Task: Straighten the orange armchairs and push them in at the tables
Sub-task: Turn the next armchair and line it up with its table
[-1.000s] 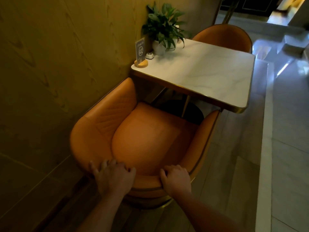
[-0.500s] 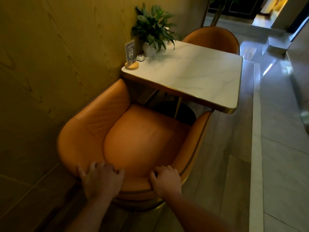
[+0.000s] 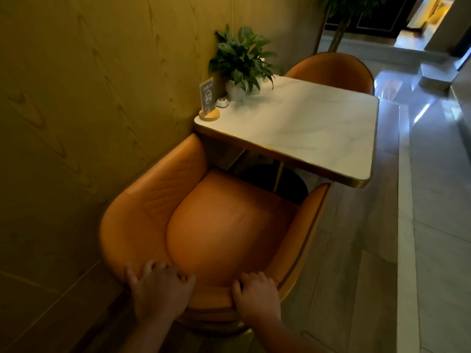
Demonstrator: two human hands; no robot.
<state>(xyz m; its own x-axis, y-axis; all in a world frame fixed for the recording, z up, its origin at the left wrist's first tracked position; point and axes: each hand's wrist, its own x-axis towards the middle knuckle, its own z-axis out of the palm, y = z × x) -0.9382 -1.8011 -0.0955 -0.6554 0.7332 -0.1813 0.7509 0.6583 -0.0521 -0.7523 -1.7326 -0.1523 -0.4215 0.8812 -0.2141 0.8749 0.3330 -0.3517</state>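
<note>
Armchair [image 3: 229,225] faces table [image 3: 318,128]; L hand [image 3: 159,293], R hand [image 3: 257,295] grip curled over its back

There were two orange armchairs: the near armchair [image 3: 219,225] at the table's near edge and the far armchair [image 3: 331,70] at its far edge. One white marble-topped table [image 3: 318,128] stood between them. Along its wall-side edge stood one potted plant [image 3: 242,62], one small white call button [image 3: 222,102] and, at the near corner, one sign stand [image 3: 207,98] marked A12. Two hands showed, the left hand [image 3: 160,291] and the right hand [image 3: 257,294], each with fingers curled over the near armchair's back.
</note>
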